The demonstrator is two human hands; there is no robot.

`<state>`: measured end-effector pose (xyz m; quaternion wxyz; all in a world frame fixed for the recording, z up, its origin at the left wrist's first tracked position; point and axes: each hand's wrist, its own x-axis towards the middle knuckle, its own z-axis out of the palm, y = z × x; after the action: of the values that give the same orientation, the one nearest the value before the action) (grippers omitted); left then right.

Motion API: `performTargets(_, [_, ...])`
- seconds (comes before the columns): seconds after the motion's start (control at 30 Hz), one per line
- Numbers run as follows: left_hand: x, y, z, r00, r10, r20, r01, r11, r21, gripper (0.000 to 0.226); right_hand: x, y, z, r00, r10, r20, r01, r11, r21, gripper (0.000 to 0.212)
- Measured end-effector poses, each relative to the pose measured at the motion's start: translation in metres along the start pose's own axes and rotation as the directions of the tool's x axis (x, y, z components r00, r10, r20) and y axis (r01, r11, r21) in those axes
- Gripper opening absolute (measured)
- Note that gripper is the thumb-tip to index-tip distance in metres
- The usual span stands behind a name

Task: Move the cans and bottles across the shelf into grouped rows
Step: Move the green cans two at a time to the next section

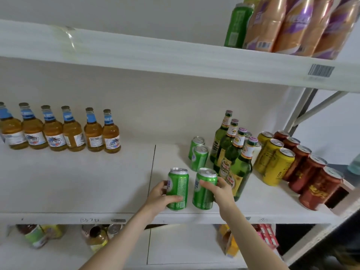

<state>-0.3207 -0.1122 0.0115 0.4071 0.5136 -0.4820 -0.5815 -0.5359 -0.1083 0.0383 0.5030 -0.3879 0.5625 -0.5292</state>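
Two green cans stand upright near the front edge of the white middle shelf (78, 182). My left hand (159, 197) grips the left green can (178, 189). My right hand (222, 191) grips the right green can (204, 189). Two more green cans (198, 154) stand behind them. Right of these, a row of green beer bottles (231, 152) runs front to back, then yellow cans (276, 162) and red cans (309, 178). Several amber bottles with blue labels (62, 131) line the back left of the shelf.
The top shelf (136, 53) holds a green can and orange-purple wrapped packs (292, 24) at the right. The lower shelf has jars and cans (93, 236) and boxes (229, 242). A metal frame brace (303, 112) stands at the right.
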Motion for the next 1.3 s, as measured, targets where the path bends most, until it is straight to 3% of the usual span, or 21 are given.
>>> performTargets(0.73, [0.102, -0.014, 0.005, 0.992, 0.075, -0.101, -0.065, 0.993, 0.102, 0.079, 0.112, 0.027, 0.003, 0.991, -0.134, 0.017, 0.134, 0.991, -0.027, 0.045])
performTargets(1.13, [0.115, -0.029, -0.001, 0.992, 0.100, -0.081, -0.091, 0.990, 0.110, 0.072, 0.130, 0.040, 0.007, 0.986, -0.168, 0.007, 0.167, 0.973, -0.160, 0.080])
performTargets(1.3, [0.111, -0.032, -0.004, 0.992, 0.107, -0.062, -0.100, 0.990, 0.103, 0.069, 0.128, 0.045, 0.005, 0.984, -0.177, 0.012, 0.177, 0.974, -0.142, 0.058])
